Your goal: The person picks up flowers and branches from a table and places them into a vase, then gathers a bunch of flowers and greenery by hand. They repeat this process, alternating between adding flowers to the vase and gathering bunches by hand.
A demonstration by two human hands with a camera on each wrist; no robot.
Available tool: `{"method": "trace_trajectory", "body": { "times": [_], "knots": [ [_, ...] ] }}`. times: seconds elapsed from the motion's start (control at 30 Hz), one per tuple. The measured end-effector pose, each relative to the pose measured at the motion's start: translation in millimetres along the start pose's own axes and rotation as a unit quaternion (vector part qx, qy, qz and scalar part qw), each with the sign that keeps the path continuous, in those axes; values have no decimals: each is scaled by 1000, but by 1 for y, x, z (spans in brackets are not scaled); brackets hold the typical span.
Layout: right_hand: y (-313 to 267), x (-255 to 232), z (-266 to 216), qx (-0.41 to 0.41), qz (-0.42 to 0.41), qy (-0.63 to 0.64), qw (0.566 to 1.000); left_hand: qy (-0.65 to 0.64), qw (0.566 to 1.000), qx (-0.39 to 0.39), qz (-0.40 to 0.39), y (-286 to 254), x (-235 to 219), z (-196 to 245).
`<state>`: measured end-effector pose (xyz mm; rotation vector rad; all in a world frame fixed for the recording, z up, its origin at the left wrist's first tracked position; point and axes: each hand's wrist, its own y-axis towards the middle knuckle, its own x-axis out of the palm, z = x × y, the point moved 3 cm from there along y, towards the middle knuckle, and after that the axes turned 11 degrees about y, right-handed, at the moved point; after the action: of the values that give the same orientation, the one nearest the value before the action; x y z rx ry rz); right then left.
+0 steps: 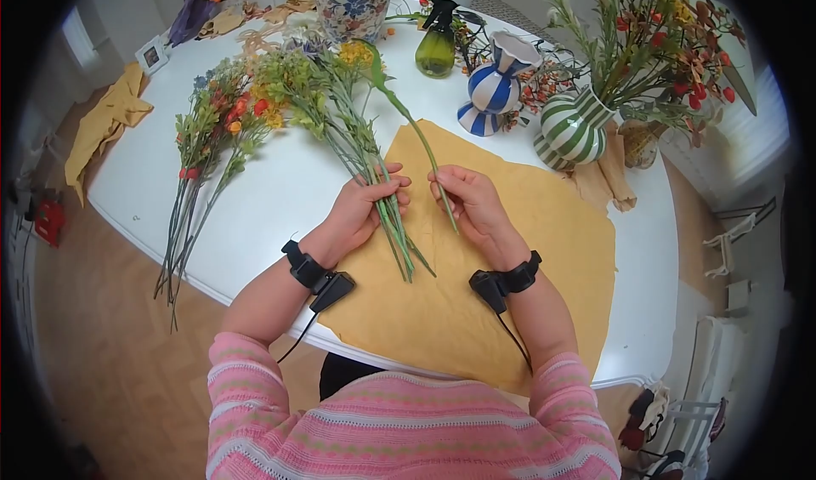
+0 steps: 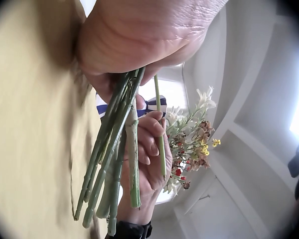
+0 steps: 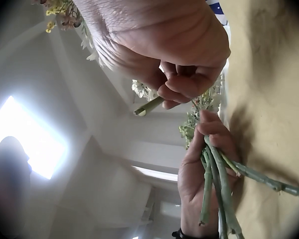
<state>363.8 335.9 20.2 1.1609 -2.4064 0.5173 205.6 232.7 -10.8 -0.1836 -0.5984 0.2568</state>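
My left hand (image 1: 355,212) grips a bunch of flower stems (image 1: 393,233), thumb across the top, with leafy and yellow heads pointing away over the white table. In the left wrist view the cut stem ends (image 2: 107,184) hang below that hand. My right hand (image 1: 474,204) pinches a single green stem (image 1: 422,136) between thumb and fingers, just right of the bunch. Its cut lower end (image 3: 148,106) pokes out of the fingers in the right wrist view. Both hands are over a sheet of tan wrapping paper (image 1: 544,284).
Another flower bunch (image 1: 212,144) lies to the left on the white table (image 1: 127,187). Behind are a floral-patterned vase (image 1: 353,4), a green spray bottle (image 1: 437,42) and a blue-striped vase (image 1: 495,85). A green-striped vase (image 1: 574,130) holding flowers stands at the right.
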Motion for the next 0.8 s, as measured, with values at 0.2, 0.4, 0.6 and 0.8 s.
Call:
{"method": "trace_trajectory", "body": {
  "times": [0.2,0.4,0.6,0.8],
  "knots": [
    [-8,5,-17,-35,-41,70,996,5,1000,-4,5,3,-4,1],
    [-19,12,-33,-66,-80,84,991,-3,1000,-2,13,5,-8,0],
    [-24,10,-39,-69,-112,74,989,-24,999,8,40,4,-9,5],
    [-29,21,-40,16,-94,-105,990,-18,999,33,27,0,-5,12]
  ]
}}
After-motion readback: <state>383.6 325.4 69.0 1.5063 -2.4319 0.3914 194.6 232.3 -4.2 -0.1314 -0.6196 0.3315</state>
